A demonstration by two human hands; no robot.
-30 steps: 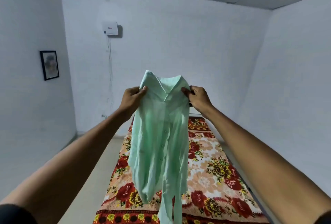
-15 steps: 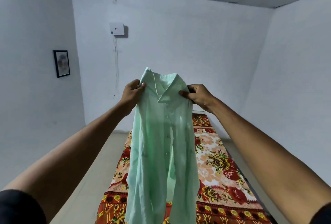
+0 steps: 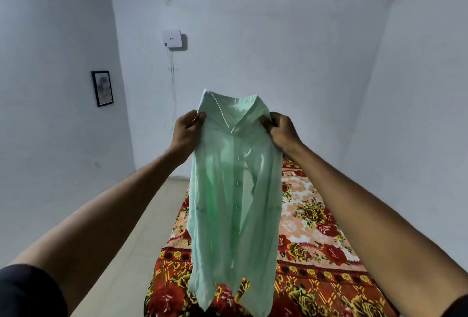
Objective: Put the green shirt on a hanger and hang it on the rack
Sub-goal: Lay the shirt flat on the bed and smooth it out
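A pale green button-up shirt (image 3: 234,205) hangs in front of me, collar up and buttoned front toward me. My left hand (image 3: 186,132) pinches its left shoulder just below the collar. My right hand (image 3: 281,130) grips the right shoulder at the same height. The shirt's hem dangles just above the near end of the bed. No hanger and no rack are in view.
A bed with a red and cream floral cover (image 3: 311,230) runs away from me along the right wall. Tiled floor (image 3: 131,235) lies to its left. A framed picture (image 3: 102,88) hangs on the left wall; a white box (image 3: 172,38) with cables is on the back wall.
The shirt has spread wider between my hands and now faces me squarely. My view has swung left, so the picture and wall box sit further right in the frame.
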